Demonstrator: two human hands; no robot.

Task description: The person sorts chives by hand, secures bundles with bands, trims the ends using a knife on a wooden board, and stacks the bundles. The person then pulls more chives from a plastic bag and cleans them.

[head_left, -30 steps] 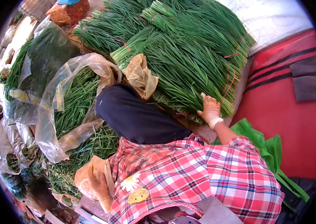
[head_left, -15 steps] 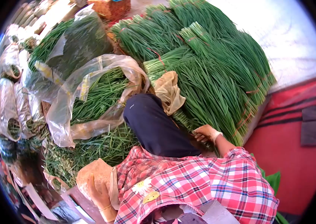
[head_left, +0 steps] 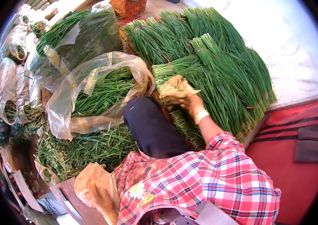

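Note:
My right hand [head_left: 192,105] is closed on the edge of a crumpled tan cloth [head_left: 176,90]. The cloth lies over the cut ends of tied bundles of long green stalks [head_left: 219,80], which look like garlic chives. At the lower left, my left hand [head_left: 101,198] rests against a rough tan piece [head_left: 87,183] whose kind I cannot make out. Its visible fingers lie stretched out along that piece, and part of the hand is in shade. Between the hands, my bent knee in dark trousers [head_left: 149,125] reaches toward the bundles.
An open clear plastic bag [head_left: 59,122] of loose green stalks lies left of my knee, with a fuller bag [head_left: 95,37] behind it. Scattered trimmings [head_left: 91,150] cover the ground below. A red striped mat [head_left: 290,150] is at right; a woven basket [head_left: 128,8] stands at the back.
My right hand has moved up and left, from beside the near bundles onto the tan cloth, and has taken hold of it. The cloth is lifted and reshaped. My left hand stays by the tan piece.

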